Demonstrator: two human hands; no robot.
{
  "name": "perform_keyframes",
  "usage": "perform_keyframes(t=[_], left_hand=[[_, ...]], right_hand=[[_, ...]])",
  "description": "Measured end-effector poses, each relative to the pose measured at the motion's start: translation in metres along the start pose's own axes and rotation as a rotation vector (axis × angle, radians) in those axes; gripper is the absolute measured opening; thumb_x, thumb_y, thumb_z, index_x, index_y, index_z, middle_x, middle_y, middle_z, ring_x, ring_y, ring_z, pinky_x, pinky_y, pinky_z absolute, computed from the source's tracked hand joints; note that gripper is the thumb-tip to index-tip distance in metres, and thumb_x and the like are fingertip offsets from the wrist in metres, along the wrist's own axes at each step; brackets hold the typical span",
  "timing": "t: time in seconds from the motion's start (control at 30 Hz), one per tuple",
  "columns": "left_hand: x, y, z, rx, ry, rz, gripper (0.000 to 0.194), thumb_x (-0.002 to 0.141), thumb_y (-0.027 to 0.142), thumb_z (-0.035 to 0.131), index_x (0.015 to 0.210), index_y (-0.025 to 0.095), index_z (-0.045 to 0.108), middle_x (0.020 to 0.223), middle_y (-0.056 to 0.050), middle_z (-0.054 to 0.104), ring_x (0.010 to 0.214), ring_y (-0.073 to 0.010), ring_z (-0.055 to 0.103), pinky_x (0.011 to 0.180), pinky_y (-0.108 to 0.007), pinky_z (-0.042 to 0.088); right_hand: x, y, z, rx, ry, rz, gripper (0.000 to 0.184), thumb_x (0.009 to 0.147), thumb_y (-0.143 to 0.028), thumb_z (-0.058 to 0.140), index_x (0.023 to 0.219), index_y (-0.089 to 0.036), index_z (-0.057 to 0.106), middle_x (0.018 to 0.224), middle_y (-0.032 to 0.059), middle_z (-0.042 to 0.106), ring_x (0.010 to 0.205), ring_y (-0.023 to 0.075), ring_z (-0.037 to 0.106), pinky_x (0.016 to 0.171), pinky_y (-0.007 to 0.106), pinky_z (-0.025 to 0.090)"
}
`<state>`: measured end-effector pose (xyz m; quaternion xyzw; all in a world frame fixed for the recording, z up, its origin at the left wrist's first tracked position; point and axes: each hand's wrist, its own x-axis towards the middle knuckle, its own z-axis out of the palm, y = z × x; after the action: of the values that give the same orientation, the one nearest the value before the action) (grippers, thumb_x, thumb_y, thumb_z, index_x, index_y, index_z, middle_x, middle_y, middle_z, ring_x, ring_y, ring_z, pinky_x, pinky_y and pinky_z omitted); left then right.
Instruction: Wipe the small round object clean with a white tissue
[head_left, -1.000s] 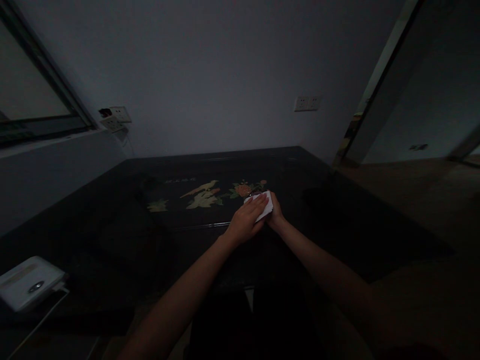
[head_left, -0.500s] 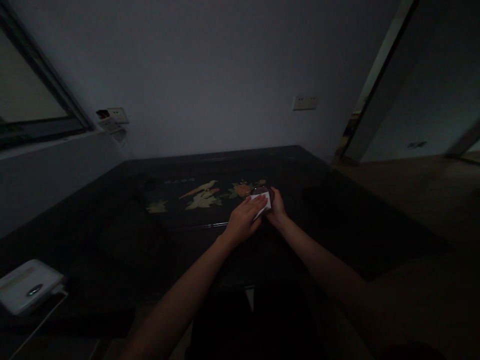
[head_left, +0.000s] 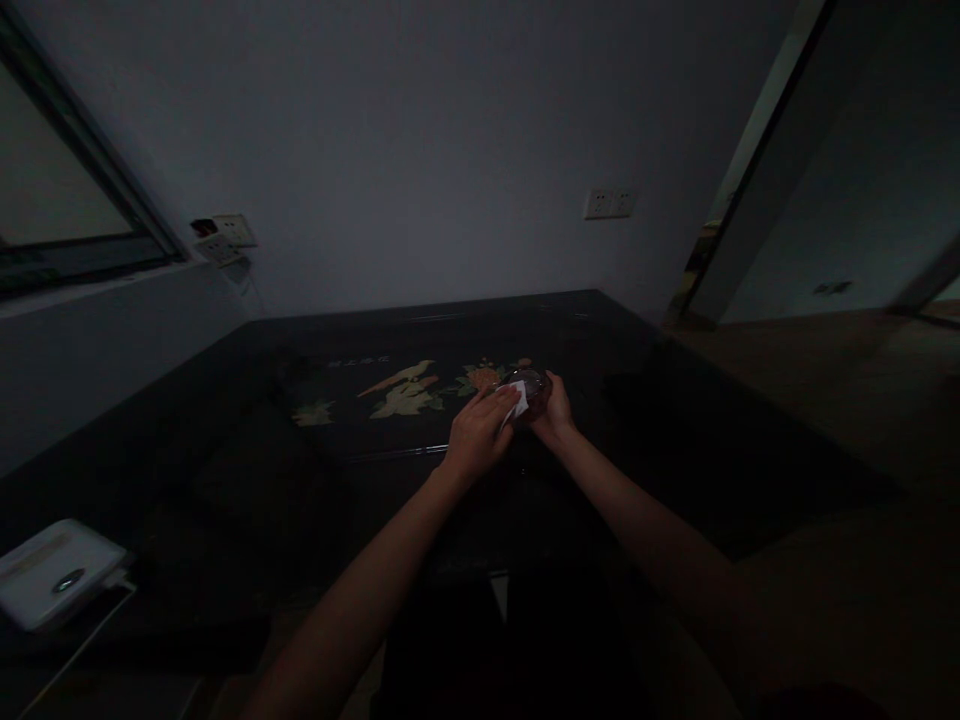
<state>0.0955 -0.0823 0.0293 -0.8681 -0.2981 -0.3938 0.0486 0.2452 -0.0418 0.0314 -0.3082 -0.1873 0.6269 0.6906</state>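
While the right hand (head_left: 557, 412) grasped the transparent round vessel (head_left: 537, 388) at four o'clock, over the bench (head_left: 562, 335), the left hand (head_left: 475, 438) held a white wipe (head_left: 519, 402) against its eight-o'clock side, fingers pointing toward two o'clock; vessel–bench contact was indeterminable.

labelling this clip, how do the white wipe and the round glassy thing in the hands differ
The white wipe is pale and matte; the glassy thing is darker and shiny. The wipe looks thin and limp, the glassy thing rounded and stiff. The wipe is under the left hand's fingers, while the right hand holds the glassy thing. Both are partly covered by the hands.
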Motion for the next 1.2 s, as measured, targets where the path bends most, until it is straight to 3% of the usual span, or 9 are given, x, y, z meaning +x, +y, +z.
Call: perform_keyframes(t=[0.2, 0.5, 0.67, 0.87, 1.2], left_hand=[[-0.001, -0.006, 0.006, 0.023, 0.017, -0.072, 0.042, 0.089, 0.016, 0.044, 0.13, 0.015, 0.054, 0.133, -0.012, 0.059, 0.127, -0.0203, 0.052, 0.111, -0.044, 0.039], [-0.001, -0.011, 0.01, -0.059, -0.082, -0.177, 0.051, 0.092, 0.018, 0.039, 0.143, 0.015, 0.041, 0.148, -0.011, 0.041, 0.139, -0.02, 0.037, 0.115, -0.04, 0.034], [0.0, -0.01, 0.008, -0.074, -0.049, -0.192, 0.047, 0.092, 0.021, 0.041, 0.139, 0.021, 0.047, 0.144, -0.008, 0.048, 0.134, -0.0193, 0.043, 0.113, -0.041, 0.037], [0.001, -0.007, 0.001, -0.031, -0.031, -0.161, 0.04, 0.091, 0.019, 0.043, 0.129, 0.019, 0.057, 0.132, -0.008, 0.059, 0.127, -0.0193, 0.052, 0.112, -0.044, 0.038], [-0.002, -0.004, 0.0, -0.075, -0.018, 0.001, 0.038, 0.087, 0.016, 0.047, 0.124, 0.019, 0.06, 0.126, -0.008, 0.064, 0.121, -0.0187, 0.057, 0.109, -0.044, 0.042]], right_hand=[[-0.005, 0.001, 0.002, -0.004, 0.046, 0.075, 0.028, 0.085, -0.037, 0.046, 0.072, -0.021, 0.066, 0.061, -0.0014, 0.069, 0.057, 0.0164, 0.063, 0.061, 0.028, 0.052], [-0.007, 0.006, 0.004, 0.008, -0.01, 0.145, 0.034, 0.09, -0.031, 0.038, 0.074, -0.021, 0.066, 0.063, -0.0019, 0.071, 0.059, 0.0148, 0.065, 0.065, 0.025, 0.054], [-0.005, 0.005, 0.002, 0.021, -0.015, 0.126, 0.033, 0.09, -0.033, 0.04, 0.074, -0.021, 0.066, 0.065, -0.0021, 0.071, 0.059, 0.015, 0.065, 0.065, 0.027, 0.054], [-0.002, 0.002, -0.001, 0.04, 0.0, 0.097, 0.03, 0.088, -0.034, 0.042, 0.074, -0.021, 0.065, 0.062, -0.0018, 0.07, 0.054, 0.0142, 0.063, 0.054, 0.024, 0.05], [0.0, -0.004, -0.002, 0.031, 0.019, 0.077, 0.032, 0.089, -0.034, 0.04, 0.073, -0.021, 0.064, 0.06, -0.0014, 0.068, 0.051, 0.0135, 0.06, 0.052, 0.024, 0.048]])
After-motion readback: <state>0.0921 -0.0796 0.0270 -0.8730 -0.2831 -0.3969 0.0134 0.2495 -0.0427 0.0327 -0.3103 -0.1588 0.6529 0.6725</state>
